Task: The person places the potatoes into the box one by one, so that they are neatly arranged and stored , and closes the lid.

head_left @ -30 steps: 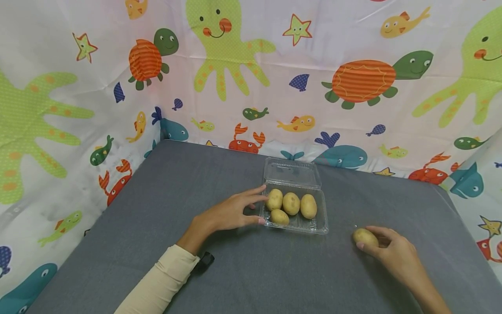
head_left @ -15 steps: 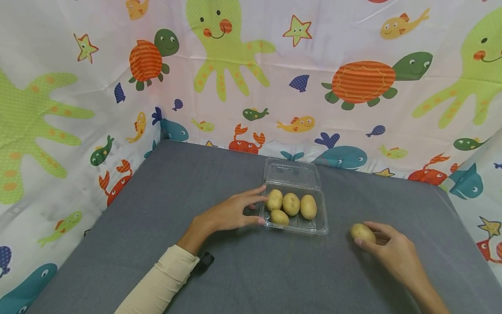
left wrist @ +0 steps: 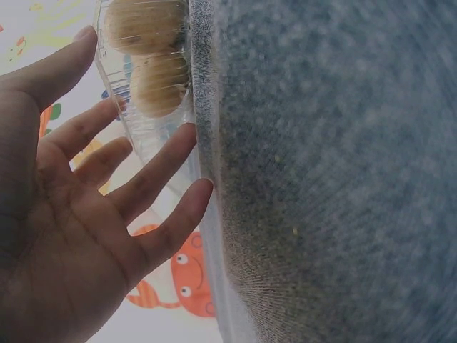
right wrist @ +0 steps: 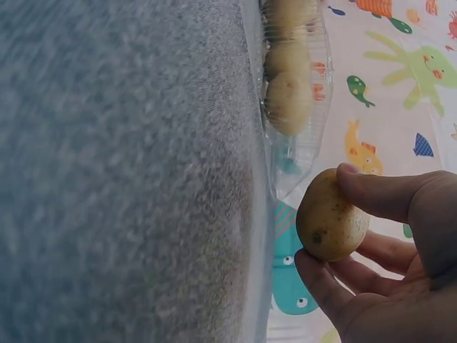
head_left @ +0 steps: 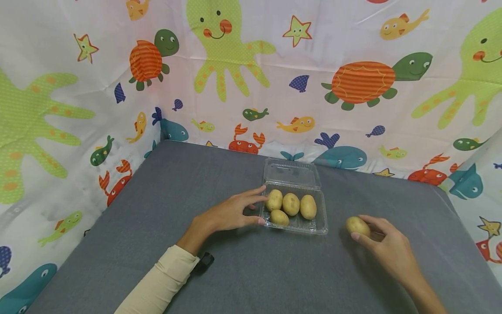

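Note:
My right hand [head_left: 392,248] holds a small yellow potato [head_left: 357,226] between thumb and fingers, to the right of a clear plastic clamshell box [head_left: 322,218]. In the right wrist view the potato [right wrist: 330,218] shows a dark spot, and it hangs off the table. Several potatoes [head_left: 291,204] lie in the box, whose lid [head_left: 292,172] is folded back. At the box's left side is my left hand [head_left: 233,212], its thumb and fingers spread along the edge. The left wrist view shows these fingers [left wrist: 161,168] fairly straight, with nothing gripped.
A grey cloth [head_left: 235,279] covers the table. Behind and at the sides hangs a white curtain [head_left: 251,52] printed with sea animals. A dark band with a black block [head_left: 205,261] sits at the left wrist, by a beige sleeve [head_left: 161,279].
My right hand has moved a little left and away from me with the potato, nearer the box. The left hand and the box have stayed in place.

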Tool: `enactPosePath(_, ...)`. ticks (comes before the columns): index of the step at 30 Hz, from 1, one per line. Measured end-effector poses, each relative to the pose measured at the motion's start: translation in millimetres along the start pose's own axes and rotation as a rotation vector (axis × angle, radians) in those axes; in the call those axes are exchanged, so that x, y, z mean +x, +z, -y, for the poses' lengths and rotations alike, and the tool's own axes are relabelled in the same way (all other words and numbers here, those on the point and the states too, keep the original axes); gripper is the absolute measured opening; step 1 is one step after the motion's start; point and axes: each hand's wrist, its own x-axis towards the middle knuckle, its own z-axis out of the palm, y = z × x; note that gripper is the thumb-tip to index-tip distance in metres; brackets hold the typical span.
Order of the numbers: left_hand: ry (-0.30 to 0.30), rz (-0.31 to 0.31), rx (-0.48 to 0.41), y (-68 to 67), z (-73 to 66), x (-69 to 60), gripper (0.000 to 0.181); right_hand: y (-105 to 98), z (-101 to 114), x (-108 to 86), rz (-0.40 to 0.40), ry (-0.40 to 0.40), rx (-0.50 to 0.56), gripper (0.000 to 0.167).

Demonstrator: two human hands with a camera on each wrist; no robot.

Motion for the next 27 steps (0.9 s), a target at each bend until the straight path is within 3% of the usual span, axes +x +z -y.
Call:
enactPosePath(13, -0.002, -0.002, -0.002, 0.5, 1.5, 0.6, 0.071, 7.5, 10.2, 4.1, -0.042, -0.103, 0.109, 0.056)
enactPosePath(27, -0.003, -0.002, 0.002, 0.0, 1.0, 0.4, 0.072, 9.9, 23.4, 7.9, -0.045, -0.139, 0.158, 0.055)
